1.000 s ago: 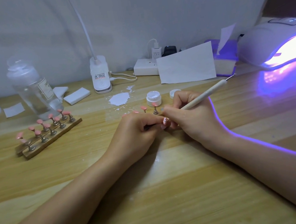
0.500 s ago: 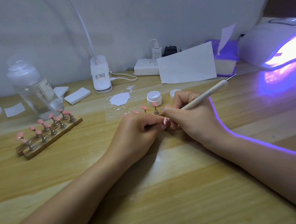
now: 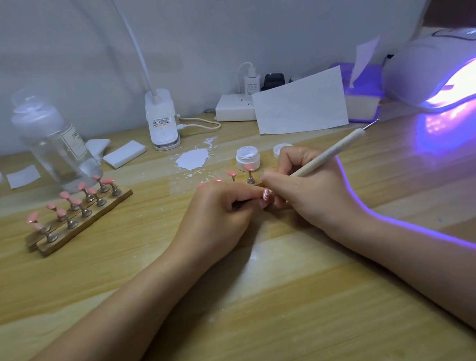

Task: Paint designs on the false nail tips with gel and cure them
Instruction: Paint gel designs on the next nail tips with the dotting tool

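Note:
My left hand (image 3: 219, 208) curls its fingers round a small nail stand at the table's middle; the stand itself is mostly hidden. My right hand (image 3: 308, 190) grips a cream dotting pen (image 3: 331, 153), its working end hidden between my hands, its metal tip pointing back right. Behind my hands, pink nail tips (image 3: 248, 169) stand on metal posts. An open white gel jar (image 3: 247, 157) and its lid (image 3: 282, 149) sit just beyond. To the left, a wooden holder (image 3: 82, 220) carries several pink tips. The lit UV lamp (image 3: 448, 70) glows purple at the far right.
A clear bottle (image 3: 50, 141) stands at the back left near white pads (image 3: 124, 154). A white gel smear (image 3: 193, 158) marks the table. A lamp base (image 3: 163, 120), power strip (image 3: 234, 110), paper sheet (image 3: 300, 103) and tissue box (image 3: 364, 93) line the back.

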The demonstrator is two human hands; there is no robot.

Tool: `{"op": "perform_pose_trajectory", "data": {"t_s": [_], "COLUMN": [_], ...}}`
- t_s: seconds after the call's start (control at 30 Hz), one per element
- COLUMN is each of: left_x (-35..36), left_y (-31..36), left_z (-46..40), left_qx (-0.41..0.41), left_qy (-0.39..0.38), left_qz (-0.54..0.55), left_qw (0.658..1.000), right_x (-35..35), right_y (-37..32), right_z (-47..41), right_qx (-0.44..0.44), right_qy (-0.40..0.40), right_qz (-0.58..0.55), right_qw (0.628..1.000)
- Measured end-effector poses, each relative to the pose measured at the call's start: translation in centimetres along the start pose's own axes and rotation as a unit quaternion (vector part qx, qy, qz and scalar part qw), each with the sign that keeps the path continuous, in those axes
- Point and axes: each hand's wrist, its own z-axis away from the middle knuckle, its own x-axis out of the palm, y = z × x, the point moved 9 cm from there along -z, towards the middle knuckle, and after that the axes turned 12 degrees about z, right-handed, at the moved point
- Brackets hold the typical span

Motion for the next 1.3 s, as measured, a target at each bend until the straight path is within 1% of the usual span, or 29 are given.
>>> {"op": "perform_pose_trajectory", "data": {"t_s": [0.4, 0.63, 0.97, 1.3], "left_x": [-0.03, -0.18, -0.09, -0.01], "left_y": [0.00, -0.12, -0.06, -0.26], "left_z": [-0.02, 0.06, 0.04, 0.01], "left_qx": [0.003, 0.002, 0.005, 0.006], "left_qy": [0.002, 0.017, 0.012, 0.007], "left_qz": [-0.002, 0.007, 0.014, 0.004], "left_qw": [1.000, 1.000, 1.000, 1.000], "right_x": [0.00, -0.47, -0.09, -0.29], "right_y": [0.08, -0.33, 0.08, 0.13], "right_z": [-0.04, -0.01, -0.04, -0.09], "right_qx": [-0.001, -0.002, 0.002, -0.002], "right_qy": [0.000, 0.023, 0.003, 0.010], "right_qz": [-0.005, -0.031, -0.020, 0.000], "right_qw": [1.000, 0.999, 1.000, 1.000]}}
